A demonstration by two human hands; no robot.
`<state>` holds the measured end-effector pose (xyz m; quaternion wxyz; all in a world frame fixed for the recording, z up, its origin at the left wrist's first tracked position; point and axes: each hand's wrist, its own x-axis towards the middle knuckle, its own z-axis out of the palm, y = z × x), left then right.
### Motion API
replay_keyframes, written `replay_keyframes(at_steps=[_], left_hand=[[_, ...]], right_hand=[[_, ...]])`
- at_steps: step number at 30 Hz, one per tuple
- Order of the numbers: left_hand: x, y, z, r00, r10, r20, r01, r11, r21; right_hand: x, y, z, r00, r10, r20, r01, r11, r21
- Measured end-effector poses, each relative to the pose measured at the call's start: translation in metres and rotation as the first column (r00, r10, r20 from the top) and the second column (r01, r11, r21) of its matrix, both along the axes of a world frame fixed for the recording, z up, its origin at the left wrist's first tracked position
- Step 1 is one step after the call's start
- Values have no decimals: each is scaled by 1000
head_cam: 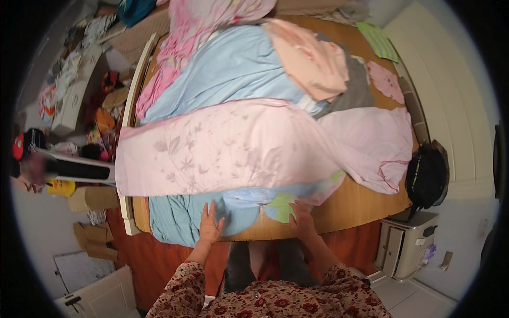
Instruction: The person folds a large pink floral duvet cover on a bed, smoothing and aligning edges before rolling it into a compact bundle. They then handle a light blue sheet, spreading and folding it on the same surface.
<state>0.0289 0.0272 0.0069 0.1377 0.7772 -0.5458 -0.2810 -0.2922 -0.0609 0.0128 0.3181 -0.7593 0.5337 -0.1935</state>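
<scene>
A long pink cloth with a grey-mauve leaf print [222,147] lies across the bed, its near right edge blurred and turned up over a blue and green patterned cloth [282,208]. My left hand [211,226] is above or on the teal cloth [175,216] by the bed's near edge, fingers apart and nothing held. Close to the green patch is my right hand [303,220], fingers and thumb spread; whether its fingertips touch the fabric is unclear. Behind the printed cloth, a light blue sheet [238,63] is heaped with a peach cloth [310,59].
The wooden bed board [358,206] has a cream rail [137,87] on its left. A black bag [427,175] rests on a small cabinet [409,242] at right. Boxes [95,238] stand on the floor at left. A pink bedspread [222,12] lies at the far side.
</scene>
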Motion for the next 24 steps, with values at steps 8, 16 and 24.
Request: replay_keyframes(at_steps=[8, 16, 24], left_hand=[[-50, -9, 22, 996, -79, 40, 73, 990, 124], [-91, -70, 15, 940, -315, 132, 298, 945, 136], [-143, -144, 24, 788, -486, 378, 559, 821, -111]], right_hand=[[-127, 0, 29, 989, -150, 12, 149, 988, 50], [-210, 35, 45, 917, -360, -173, 377, 923, 76], [-247, 58, 16, 833, -435, -342, 441, 895, -64]])
